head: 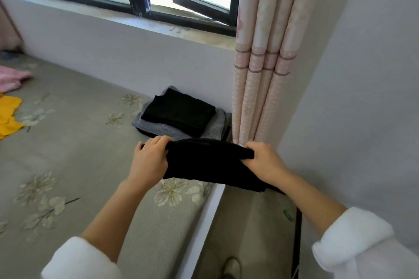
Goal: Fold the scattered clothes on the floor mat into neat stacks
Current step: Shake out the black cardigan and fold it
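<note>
Left hand (148,157) and right hand (264,160): fingers curled, each gripping one end of a folded black garment (208,162) held in the air above the floral floor mat (74,154). Just beyond it, stack by the curtain (260,88): black folded garment (179,112) on grey folded garment (163,130). Yellow cloth (8,116) and pink cloth (11,80) lie far left on the mat.

1. Nearest folded black fabric garment (210,163): plain black, no pattern.
2. Folded black knit garment (179,110) on top of stack: plain black.
3. Folded grey knit garment (163,129) beneath: mottled mid-grey.
4. Padded fabric floor mat (79,142): grey-green, printed with cream flowers on dark stems.
5. Crumpled yellow cloth (8,115): bright yellow.
6. Fluffy pink cloth (12,79): pale pink.
7. Pleated fabric curtain (265,52): cream, pink blossoms, brownish-pink horizontal bands.
8. Fluffy fabric sleeves (79,260): white.
9. Metal window frame (140,6): black.
</note>
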`<control>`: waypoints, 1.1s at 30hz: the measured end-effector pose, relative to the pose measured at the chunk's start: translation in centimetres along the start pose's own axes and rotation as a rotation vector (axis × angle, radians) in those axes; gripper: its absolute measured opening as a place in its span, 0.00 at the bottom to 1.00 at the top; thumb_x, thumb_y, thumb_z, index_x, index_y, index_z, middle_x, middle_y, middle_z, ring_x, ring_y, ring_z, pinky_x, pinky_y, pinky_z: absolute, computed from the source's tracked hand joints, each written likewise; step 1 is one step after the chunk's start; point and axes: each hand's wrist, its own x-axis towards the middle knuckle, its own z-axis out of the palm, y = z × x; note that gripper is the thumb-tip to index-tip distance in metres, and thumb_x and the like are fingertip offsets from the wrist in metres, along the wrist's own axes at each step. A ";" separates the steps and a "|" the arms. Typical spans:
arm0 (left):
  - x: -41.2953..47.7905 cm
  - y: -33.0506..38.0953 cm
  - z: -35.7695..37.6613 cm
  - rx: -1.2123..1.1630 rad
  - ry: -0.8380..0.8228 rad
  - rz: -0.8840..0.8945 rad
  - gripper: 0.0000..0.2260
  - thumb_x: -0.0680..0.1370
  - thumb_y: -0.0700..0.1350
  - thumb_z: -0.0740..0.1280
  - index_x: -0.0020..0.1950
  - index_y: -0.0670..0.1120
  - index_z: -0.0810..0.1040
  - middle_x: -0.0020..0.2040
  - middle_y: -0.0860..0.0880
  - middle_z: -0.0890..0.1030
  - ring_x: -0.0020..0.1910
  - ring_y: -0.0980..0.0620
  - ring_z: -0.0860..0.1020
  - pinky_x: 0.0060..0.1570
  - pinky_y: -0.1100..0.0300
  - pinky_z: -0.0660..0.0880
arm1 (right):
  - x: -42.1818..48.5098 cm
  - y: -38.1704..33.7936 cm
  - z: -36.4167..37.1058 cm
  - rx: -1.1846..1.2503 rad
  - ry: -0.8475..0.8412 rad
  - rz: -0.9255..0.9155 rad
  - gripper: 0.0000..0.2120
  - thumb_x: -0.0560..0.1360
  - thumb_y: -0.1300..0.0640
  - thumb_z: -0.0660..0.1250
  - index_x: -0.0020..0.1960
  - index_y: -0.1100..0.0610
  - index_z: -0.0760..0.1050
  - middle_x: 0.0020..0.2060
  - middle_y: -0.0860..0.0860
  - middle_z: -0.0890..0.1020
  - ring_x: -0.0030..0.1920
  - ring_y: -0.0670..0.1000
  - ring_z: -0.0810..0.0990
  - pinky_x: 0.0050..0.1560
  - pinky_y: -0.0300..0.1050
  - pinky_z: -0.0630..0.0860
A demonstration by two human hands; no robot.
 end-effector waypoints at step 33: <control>39.5 -16.8 8.9 0.089 -0.121 -0.078 0.16 0.77 0.37 0.57 0.58 0.51 0.78 0.56 0.51 0.80 0.64 0.46 0.64 0.67 0.42 0.45 | 37.8 -3.2 7.2 0.080 -0.215 0.108 0.01 0.77 0.57 0.67 0.46 0.54 0.75 0.31 0.53 0.79 0.25 0.52 0.74 0.25 0.49 0.71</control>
